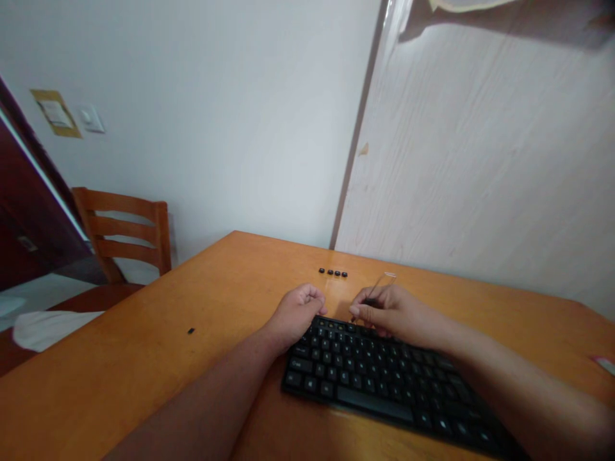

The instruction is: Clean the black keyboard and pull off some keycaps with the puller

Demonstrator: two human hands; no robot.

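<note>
A black keyboard [375, 371] lies at a slant on the wooden table. Along its far row, at the left end, a few spots show yellowish switches without caps. My left hand [298, 314] rests at the keyboard's far left corner with its fingers curled in against the edge. Over the far row, my right hand [384, 310] pinches a wire keycap puller [383, 280]; its wire loop points up and away. The puller's lower end is mostly hidden by my fingers, close to the keys. Several small black keycaps [337, 273] stand in a row beyond the keyboard.
A small black piece [191, 331] lies on the table [216, 282] to the left. A wooden chair [127, 234] with a white cloth [52, 328] on it stands past the left edge. The wall [240, 128] borders the far edge. A partly visible object [606, 365] is at the far right.
</note>
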